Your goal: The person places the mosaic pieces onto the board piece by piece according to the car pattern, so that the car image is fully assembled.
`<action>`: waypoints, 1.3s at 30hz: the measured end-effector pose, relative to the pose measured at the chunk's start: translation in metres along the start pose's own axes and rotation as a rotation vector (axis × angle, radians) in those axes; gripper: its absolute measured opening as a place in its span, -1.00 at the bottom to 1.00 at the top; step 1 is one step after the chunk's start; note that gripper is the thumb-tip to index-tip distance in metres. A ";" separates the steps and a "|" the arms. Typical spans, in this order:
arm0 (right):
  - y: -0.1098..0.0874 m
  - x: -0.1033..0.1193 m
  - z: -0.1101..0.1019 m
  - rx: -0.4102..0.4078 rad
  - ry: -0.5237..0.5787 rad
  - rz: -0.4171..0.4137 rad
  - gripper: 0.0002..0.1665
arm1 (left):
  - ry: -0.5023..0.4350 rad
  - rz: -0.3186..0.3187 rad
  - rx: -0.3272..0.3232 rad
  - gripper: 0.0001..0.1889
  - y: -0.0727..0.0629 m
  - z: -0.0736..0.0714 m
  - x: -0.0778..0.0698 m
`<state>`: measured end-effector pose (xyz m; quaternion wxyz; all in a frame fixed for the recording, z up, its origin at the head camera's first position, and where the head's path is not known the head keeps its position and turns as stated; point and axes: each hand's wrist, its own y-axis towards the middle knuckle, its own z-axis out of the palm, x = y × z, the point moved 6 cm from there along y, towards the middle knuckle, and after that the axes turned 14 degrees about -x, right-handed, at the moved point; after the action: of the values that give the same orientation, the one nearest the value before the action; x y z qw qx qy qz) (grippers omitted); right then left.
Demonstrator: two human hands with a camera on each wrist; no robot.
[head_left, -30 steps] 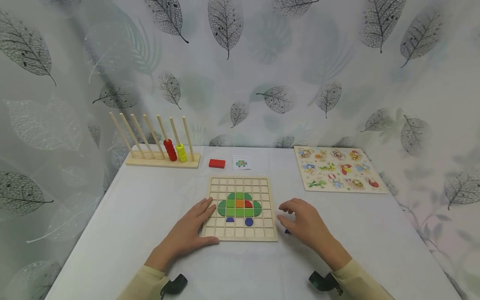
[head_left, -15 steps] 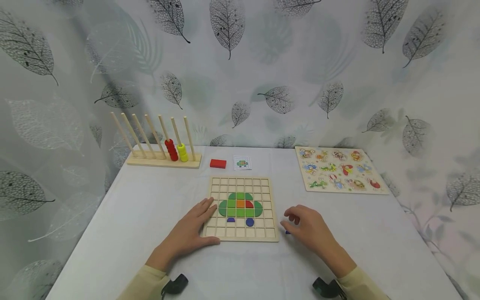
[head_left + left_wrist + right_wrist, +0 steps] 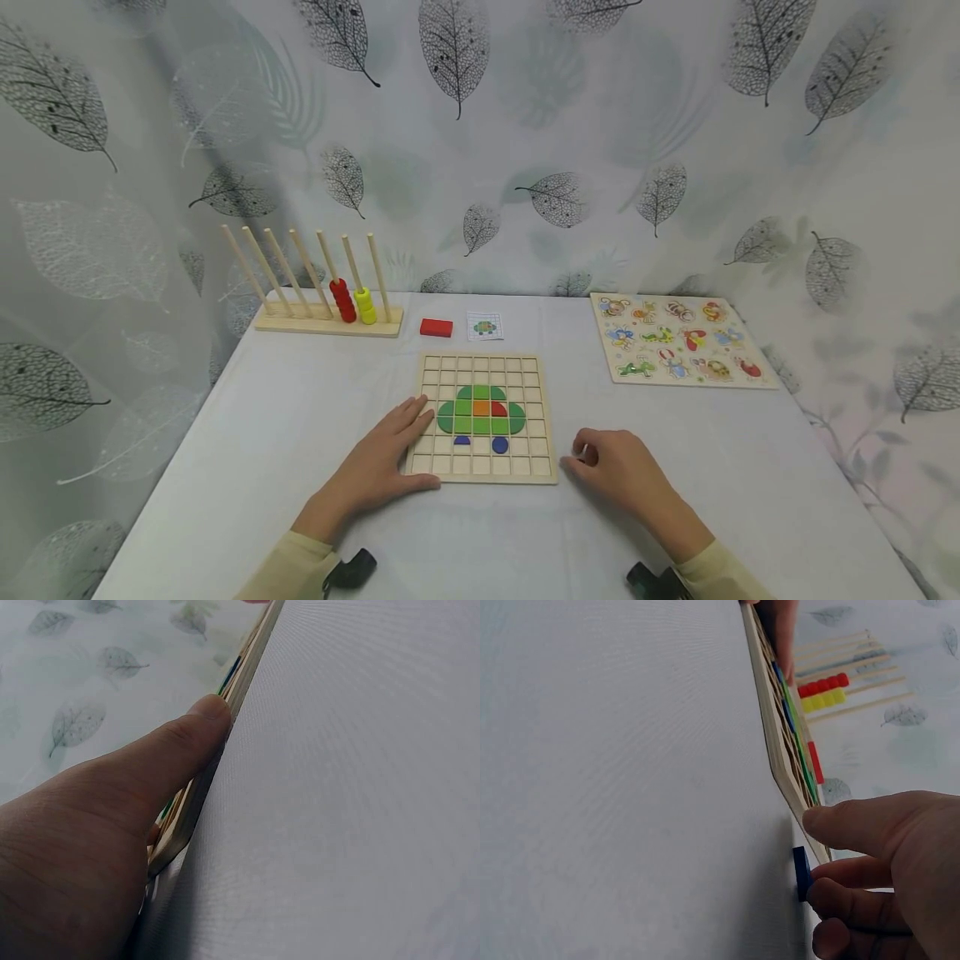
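Observation:
My left hand (image 3: 382,457) rests on the left side of a wooden grid board (image 3: 517,467), fingers extended, thumb (image 3: 184,742) along its front edge. Green, orange and red pieces make a rounded shape on the grid. Below them sit a blue half-round piece (image 3: 462,441) and a blue round piece (image 3: 499,445). Just right of the board, my right hand (image 3: 618,472) is low over the table with bent fingers. In the right wrist view its fingertips meet another small blue piece (image 3: 802,874) on the tabletop, while the thumb stays apart from it. The hand hides this piece in the head view.
Behind the board lie a red block (image 3: 436,327) and a small pattern card (image 3: 485,326). A peg stand (image 3: 330,328) with red and yellow beads is at the back left. An insect picture board (image 3: 682,342) lies at the back right.
My right hand has shifted slightly right and towards me, its fingers drawing in over the small blue piece, which it now covers in the head view. The left hand stays put.

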<state>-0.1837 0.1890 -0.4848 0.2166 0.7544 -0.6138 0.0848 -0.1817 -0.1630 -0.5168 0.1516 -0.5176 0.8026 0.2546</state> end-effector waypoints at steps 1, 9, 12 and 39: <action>-0.001 0.000 0.001 0.005 -0.006 -0.001 -0.78 | 0.000 0.001 -0.001 0.15 0.000 0.000 0.000; -0.001 0.003 0.003 0.007 -0.036 -0.019 -0.82 | 0.004 -0.004 -0.003 0.15 0.000 -0.001 0.001; -0.001 0.003 0.003 0.003 -0.046 -0.015 -0.84 | 0.001 -0.002 -0.005 0.14 0.000 -0.001 0.001; -0.001 -0.010 0.003 -0.071 0.000 0.019 -0.82 | -0.021 -0.012 -0.005 0.16 -0.001 0.000 0.002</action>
<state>-0.1853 0.1971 -0.4919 0.2424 0.7405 -0.6235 0.0648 -0.1818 -0.1646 -0.5175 0.1602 -0.5200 0.7973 0.2613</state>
